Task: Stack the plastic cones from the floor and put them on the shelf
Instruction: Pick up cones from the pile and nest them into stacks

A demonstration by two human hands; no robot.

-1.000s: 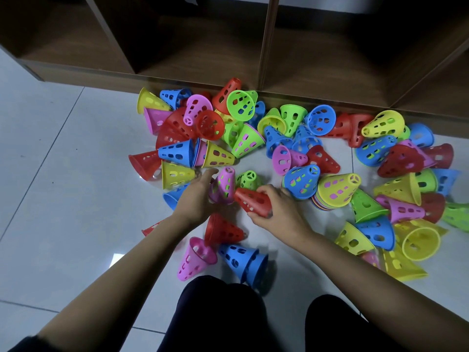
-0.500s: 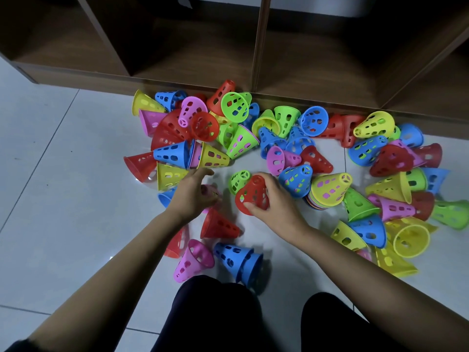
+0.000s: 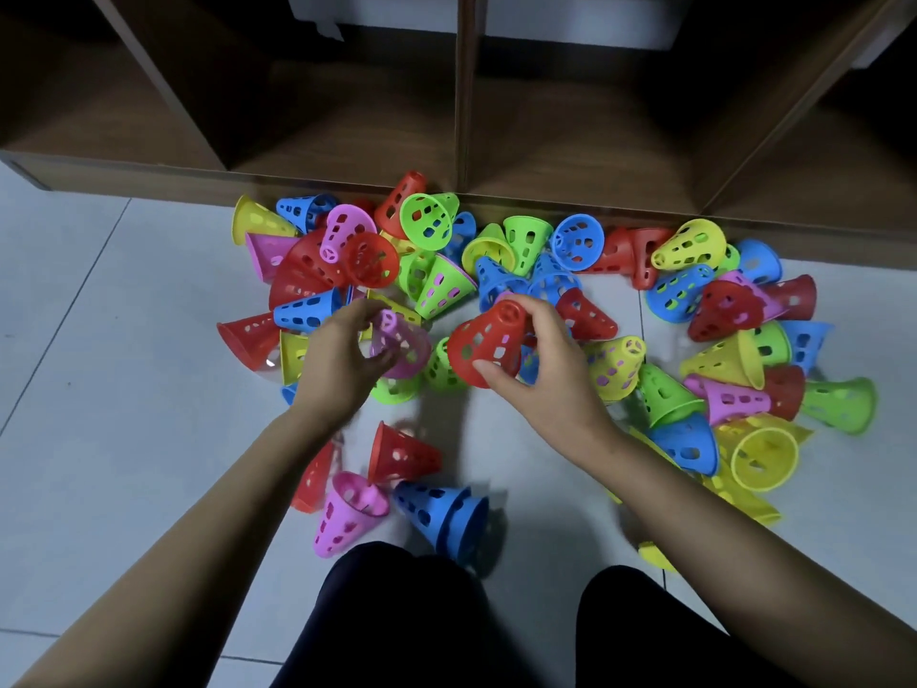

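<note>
Several perforated plastic cones in red, blue, green, yellow and pink lie scattered on the white tiled floor in front of a low brown shelf. My right hand grips a red cone, lifted above the pile with its narrow end pointing up and away. My left hand holds a pink cone, blurred, just left of the red one. The two held cones are a short gap apart. Near my knees lie a red cone, a pink cone and two nested blue cones.
The shelf's open compartments stand along the back, split by upright dividers. Cones pile thickly at the right, among them a yellow cone with its mouth up. Bare tile stretches to the left. My dark-clad knees fill the bottom.
My right hand has lifted the red cone off the floor and turned its narrow end upward. My left hand has raised the pink cone from the floor beside it.
</note>
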